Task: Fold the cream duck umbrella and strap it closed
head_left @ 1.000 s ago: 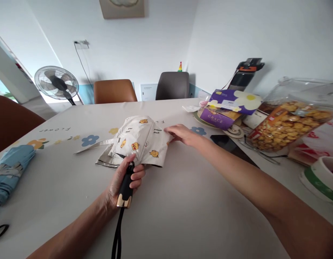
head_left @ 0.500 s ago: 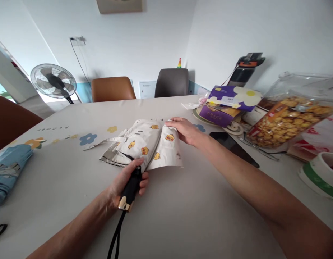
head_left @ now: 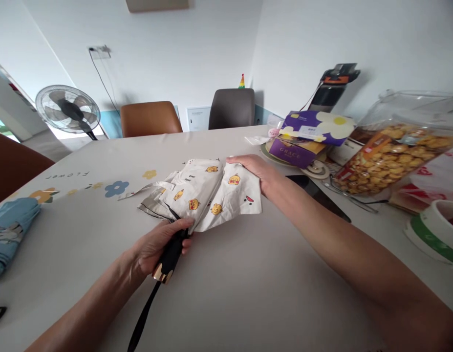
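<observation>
A folded cream umbrella (head_left: 204, 193) printed with small yellow ducks lies on the white table (head_left: 248, 293). My left hand (head_left: 156, 244) is wrapped round its black handle (head_left: 169, 256), which ends in a gold cap with a black wrist strap (head_left: 141, 318) trailing toward me. My right hand (head_left: 257, 173) pinches the far right edge of one fabric panel and holds it spread out to the right.
A folded blue umbrella (head_left: 10, 230) lies at the left edge. On the right are a dark phone (head_left: 317, 198), a purple box (head_left: 307, 142) on a plate, a clear snack jar (head_left: 395, 156) and a white-green bowl (head_left: 435, 234). Chairs and a fan (head_left: 67, 107) stand beyond the table.
My right hand has drawn a fabric panel out to the right and spread it flat. My left hand has kept hold of the handle and tilted it slightly.
</observation>
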Tool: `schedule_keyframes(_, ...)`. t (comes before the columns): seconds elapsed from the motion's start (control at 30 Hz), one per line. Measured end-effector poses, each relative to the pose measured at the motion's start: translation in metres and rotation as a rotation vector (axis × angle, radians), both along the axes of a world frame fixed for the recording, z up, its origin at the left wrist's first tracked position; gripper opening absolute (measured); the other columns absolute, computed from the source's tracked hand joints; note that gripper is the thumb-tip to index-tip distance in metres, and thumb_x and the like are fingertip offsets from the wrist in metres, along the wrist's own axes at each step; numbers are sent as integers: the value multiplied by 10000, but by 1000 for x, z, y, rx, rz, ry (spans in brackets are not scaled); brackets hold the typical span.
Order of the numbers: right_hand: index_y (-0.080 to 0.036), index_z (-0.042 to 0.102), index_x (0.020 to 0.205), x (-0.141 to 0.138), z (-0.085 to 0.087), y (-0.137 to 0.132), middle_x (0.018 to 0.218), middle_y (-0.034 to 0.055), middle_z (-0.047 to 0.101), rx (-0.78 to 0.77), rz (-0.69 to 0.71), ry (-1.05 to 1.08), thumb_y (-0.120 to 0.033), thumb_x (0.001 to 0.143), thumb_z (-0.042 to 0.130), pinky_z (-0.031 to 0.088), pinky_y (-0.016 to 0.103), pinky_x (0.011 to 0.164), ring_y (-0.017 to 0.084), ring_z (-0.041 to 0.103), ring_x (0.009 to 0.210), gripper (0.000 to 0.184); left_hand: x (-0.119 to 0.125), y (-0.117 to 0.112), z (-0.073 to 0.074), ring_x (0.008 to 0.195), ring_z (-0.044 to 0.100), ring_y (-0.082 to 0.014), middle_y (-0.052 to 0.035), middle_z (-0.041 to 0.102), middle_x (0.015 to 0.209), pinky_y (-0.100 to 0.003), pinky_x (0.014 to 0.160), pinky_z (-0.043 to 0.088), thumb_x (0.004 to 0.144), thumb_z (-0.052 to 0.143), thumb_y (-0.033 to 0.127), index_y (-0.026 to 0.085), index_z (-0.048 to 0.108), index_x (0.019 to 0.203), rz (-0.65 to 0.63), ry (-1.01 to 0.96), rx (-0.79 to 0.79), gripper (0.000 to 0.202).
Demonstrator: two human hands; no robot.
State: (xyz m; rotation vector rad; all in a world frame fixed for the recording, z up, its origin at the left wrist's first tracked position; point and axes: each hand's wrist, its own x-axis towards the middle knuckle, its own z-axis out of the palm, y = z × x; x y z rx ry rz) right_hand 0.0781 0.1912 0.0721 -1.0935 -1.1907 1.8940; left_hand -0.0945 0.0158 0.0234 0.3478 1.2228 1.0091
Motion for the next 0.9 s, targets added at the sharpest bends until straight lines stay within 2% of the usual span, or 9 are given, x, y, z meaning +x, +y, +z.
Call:
schedule_keyframes(0.17, -165, 567, 681, -1, 8, 5, 595, 24, 579, 0, -37, 110, -186, 731, 653, 504, 310, 606, 161, 580, 552, 102, 4, -1, -2, 435, 379, -14, 30, 433, 659, -121, 341, 340, 808, 587, 174, 113, 489, 825, 46, -274, 84, 117)
schedule_keyframes(0.23, -181, 569, 711, -2, 3, 6, 618, 13, 598, -3, -33, 192, -247, 761, 637, 510, 293, 622, 159, 594, 589, 107, 4, -1, -3, 422, 358, -7, 42, 391, 639, -106, 332, 325, 855, 509, 173, 108, 471, 829, 74, -445, 120, 79)
schedule_keyframes(0.33, -198, 594, 791, -6, -12, 1, 686, 20, 643, -18, 64, 253, -374, 785, 614, 524, 290, 647, 174, 622, 666, 177, 4, -2, -7, 413, 363, -12, 43, 377, 629, -105, 328, 329, 901, 399, 180, 110, 448, 834, 130, -587, 131, 109)
schedule_keyframes(0.4, -201, 609, 846, -9, -20, -5, 746, 32, 669, -29, 156, 212, -405, 771, 625, 529, 297, 622, 184, 630, 694, 218, 5, -2, -10, 409, 371, -20, 41, 375, 621, -110, 329, 339, 915, 345, 185, 111, 440, 843, 168, -628, 111, 140)
schedule_keyframes(0.5, -190, 623, 894, -10, -20, -15, 810, 50, 683, 15, 224, 139, -332, 744, 663, 530, 305, 565, 191, 628, 698, 210, 4, -2, -9, 401, 371, -26, 43, 367, 603, -111, 327, 338, 911, 313, 189, 101, 450, 892, 204, -701, 123, 164)
schedule_keyframes(0.63, -147, 627, 838, -12, 4, -20, 753, 45, 667, 131, 213, 200, -212, 721, 682, 525, 288, 590, 169, 619, 668, 146, 2, -3, -4, 388, 364, -31, 50, 348, 582, -112, 306, 315, 860, 394, 194, 100, 469, 929, 224, -732, 207, 138)
schedule_keyframes(0.73, -136, 599, 784, -24, 21, -18, 679, 25, 632, 196, 234, 347, -205, 781, 627, 511, 252, 603, 137, 607, 632, 75, 2, -1, -6, 399, 376, -40, 49, 346, 586, -121, 309, 323, 866, 387, 209, 69, 477, 978, 180, -704, 158, 200)
schedule_keyframes(0.8, -138, 557, 723, -38, 23, -14, 595, 6, 587, 148, 241, 348, -200, 818, 579, 508, 251, 576, 119, 577, 548, 116, 3, 0, -9, 409, 376, -38, 45, 355, 597, -122, 322, 332, 887, 350, 217, 47, 474, 984, 146, -692, 77, 231)
schedule_keyframes(0.9, -150, 519, 710, -61, 14, -8, 581, -2, 577, 71, 240, 359, -196, 842, 544, 526, 274, 585, 117, 572, 515, 142, 4, 1, -12, 413, 362, -33, 45, 360, 604, -119, 330, 325, 903, 336, 238, 48, 475, 977, 124, -667, 11, 247)
